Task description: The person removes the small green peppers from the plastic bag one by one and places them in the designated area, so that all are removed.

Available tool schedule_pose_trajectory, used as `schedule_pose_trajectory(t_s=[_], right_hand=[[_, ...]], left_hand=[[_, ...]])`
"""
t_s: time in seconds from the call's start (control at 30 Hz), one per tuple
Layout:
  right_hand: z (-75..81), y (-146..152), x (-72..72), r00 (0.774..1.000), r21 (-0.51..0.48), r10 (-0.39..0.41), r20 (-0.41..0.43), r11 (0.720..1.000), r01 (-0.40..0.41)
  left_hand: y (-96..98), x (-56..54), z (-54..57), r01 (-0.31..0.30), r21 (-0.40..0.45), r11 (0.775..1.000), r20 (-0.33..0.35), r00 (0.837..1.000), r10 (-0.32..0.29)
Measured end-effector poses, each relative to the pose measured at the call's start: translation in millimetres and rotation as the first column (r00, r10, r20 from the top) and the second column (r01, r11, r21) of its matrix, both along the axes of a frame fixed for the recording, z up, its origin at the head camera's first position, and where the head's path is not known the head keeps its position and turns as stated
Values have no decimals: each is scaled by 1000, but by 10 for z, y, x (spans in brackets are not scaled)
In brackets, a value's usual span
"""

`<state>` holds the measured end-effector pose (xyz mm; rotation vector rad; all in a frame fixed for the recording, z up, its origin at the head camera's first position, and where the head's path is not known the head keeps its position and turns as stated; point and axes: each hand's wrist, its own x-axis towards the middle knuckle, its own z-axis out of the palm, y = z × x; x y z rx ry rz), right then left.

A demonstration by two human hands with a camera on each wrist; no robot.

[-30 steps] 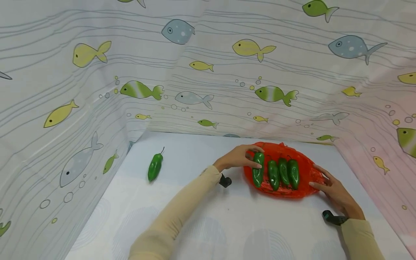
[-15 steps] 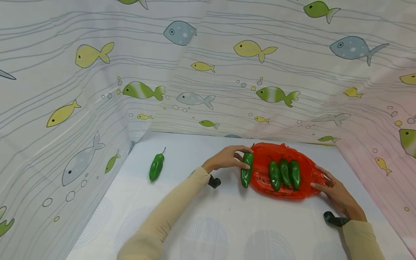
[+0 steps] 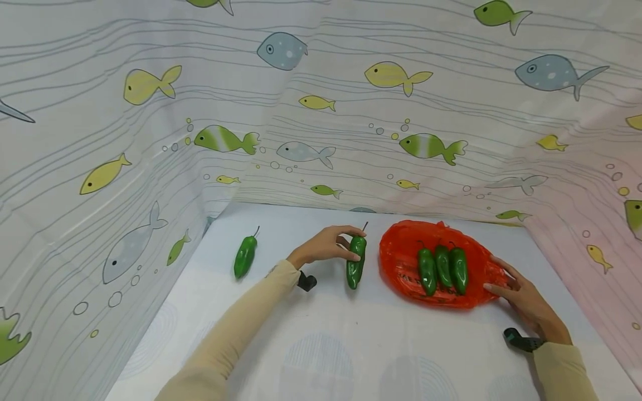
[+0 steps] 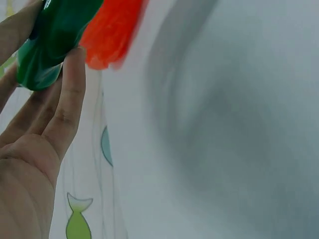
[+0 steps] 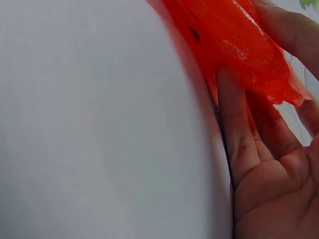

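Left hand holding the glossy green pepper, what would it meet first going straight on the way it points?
Probably the crinkled red plastic bag, though how high the left hand sits is unclear, so it could pass above.

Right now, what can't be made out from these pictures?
Held pepper: left wrist view, one end cut off by the top edge.
Right hand: right wrist view, some fingertips hidden by the red plastic.
Lettering: head view, too small to read.
Left hand: left wrist view, cut off by the left edge.
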<state>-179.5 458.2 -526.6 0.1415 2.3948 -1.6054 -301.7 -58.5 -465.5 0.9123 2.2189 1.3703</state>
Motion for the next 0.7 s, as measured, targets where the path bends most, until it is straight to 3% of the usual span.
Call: schedule_pose_trajectory(t_s=[0.3,0.7], right_hand=[[-34,20,7,1000,-3,0,1,1000,0],[-1,5,4,1000,1,-7,3,1000,7]], left_hand=[[-355,-6,-39,-18,-10,1000,4,1000,18],[-858,-24,-22,-86,-46,995,6,996,87]])
